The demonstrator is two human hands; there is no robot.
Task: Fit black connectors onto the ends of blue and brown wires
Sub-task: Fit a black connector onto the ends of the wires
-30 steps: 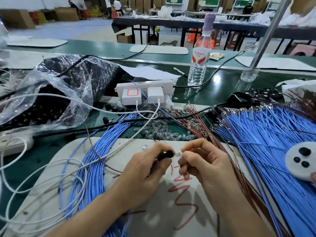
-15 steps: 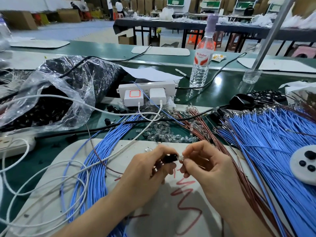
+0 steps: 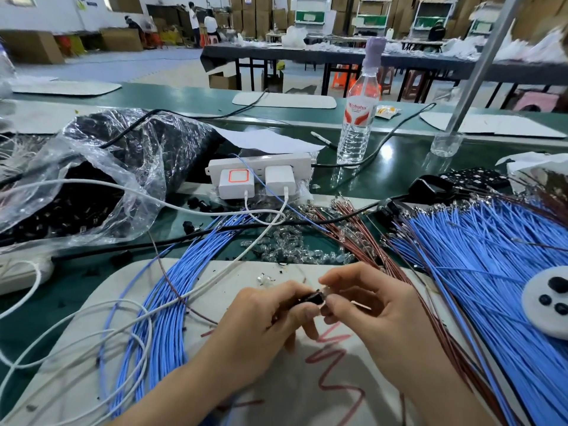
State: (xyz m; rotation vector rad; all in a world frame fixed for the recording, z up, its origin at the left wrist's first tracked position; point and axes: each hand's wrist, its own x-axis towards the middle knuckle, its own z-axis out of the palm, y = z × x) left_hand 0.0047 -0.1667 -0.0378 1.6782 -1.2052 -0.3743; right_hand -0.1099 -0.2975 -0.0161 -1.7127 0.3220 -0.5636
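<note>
My left hand (image 3: 264, 321) pinches a small black connector (image 3: 313, 296) between thumb and fingers above the white work mat (image 3: 129, 305). My right hand (image 3: 372, 315) pinches a thin wire end with a clear terminal against the connector's right side. A bundle of blue wires (image 3: 166, 302) curves across the mat on the left. A wide fan of blue wires (image 3: 479, 272) lies on the right, and brown wires (image 3: 353, 229) run beside it. Loose clear terminals (image 3: 285, 244) are heaped beyond the mat.
A plastic bag of black connectors (image 3: 92, 186) lies at the left. A white power strip with chargers (image 3: 261, 173) and white cables (image 3: 92, 327) sit behind and left. A water bottle (image 3: 358, 118) stands at the back. A white disc with black pieces (image 3: 550, 302) rests at the right.
Both hands have stayed together over the mat; the connector and the wire end are pressed closer, and the view has shifted slightly.
</note>
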